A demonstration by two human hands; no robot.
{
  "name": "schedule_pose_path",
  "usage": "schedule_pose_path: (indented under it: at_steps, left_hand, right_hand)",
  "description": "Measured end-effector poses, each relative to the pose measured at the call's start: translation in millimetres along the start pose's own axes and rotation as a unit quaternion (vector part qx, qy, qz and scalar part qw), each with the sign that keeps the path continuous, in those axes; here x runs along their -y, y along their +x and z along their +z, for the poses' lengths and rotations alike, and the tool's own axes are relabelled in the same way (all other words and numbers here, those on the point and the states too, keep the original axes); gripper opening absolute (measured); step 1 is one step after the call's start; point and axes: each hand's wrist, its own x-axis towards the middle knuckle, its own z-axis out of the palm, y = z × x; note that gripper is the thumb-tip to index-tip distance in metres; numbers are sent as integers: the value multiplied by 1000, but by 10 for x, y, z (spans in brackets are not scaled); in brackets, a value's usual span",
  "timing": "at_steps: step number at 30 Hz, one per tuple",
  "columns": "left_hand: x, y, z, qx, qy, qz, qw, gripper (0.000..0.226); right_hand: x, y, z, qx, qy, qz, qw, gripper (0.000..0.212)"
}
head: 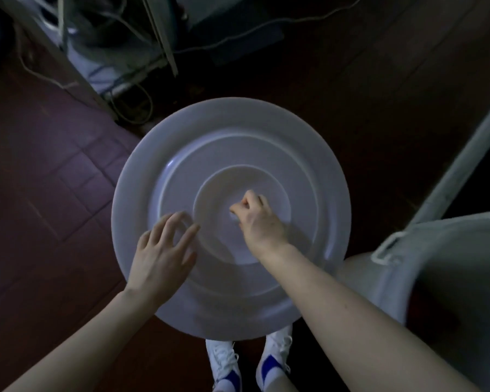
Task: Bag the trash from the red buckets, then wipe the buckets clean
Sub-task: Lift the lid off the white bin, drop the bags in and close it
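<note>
White lid (229, 154), one, lies flat beneath two hands: right hand (256, 219) pinches its centre, left hand (161, 256) is loose-fingered, holding nothing, over its ring. One pale bucket (436, 264) stands just to its right.

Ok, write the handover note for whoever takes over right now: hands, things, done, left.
Right hand: fingers curled round the centre knob of the round white lid.
Left hand: open, fingers spread over the lid's left side; contact unclear.
The lid hides whatever is beneath it; no red bucket shows. A pale container with a loop handle stands to its right.
Done: nothing visible.
Left: lift the lid, bag the trash, wipe the buckets.
</note>
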Motion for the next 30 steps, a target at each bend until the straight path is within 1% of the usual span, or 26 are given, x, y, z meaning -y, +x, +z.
schedule_pose_path:
  at_steps: [2, 5, 7, 10, 13, 15, 17, 23, 27, 30]
  left_hand:
    - [-158, -52, -431, -15, 6, 18, 1000, 53]
    - [-484, -93, -922, -26, 7, 54, 998, 55]
    - [-767, -125, -1119, -26, -1, 78, 997, 57]
    - [-1297, -154, -1270, -24, -18, 117, 993, 58]
    - [-1887, -150, -1220, -19, -20, 172, 985, 57]
    - [-2319, -125, -1132, -2, -36, 203, 978, 69]
    - [-2772, -121, -1021, 22, -57, 215, 975, 72]
    - [-3952, -126, -606, 85, -100, 228, 965, 60]
    - [-4507, -118, -319, 121, -90, 255, 955, 55]
    - [-4821, -96, -116, 145, -57, 276, 948, 55]
  right_hand:
    - [66, -177, -448, -24, -3, 10, 1000, 20]
    - [7, -502, -1011, -54, 6, 37, 998, 21]
    - [-130, -755, -1286, -58, 7, 49, 997, 24]
    - [-485, -1197, -1584, -58, -2, 92, 994, 24]
    - [-962, -1708, -1763, -49, -13, 134, 990, 25]
    - [-1322, -2075, -1848, -45, -3, 161, 986, 27]
    - [-1691, -2442, -1898, -39, 11, 189, 981, 29]
    - [-2705, -3420, -1777, -27, 50, 284, 957, 31]
    - [-3166, -3896, -1563, -28, 68, 326, 942, 32]
    - [-3426, -4146, -1390, -30, 88, 358, 929, 31]
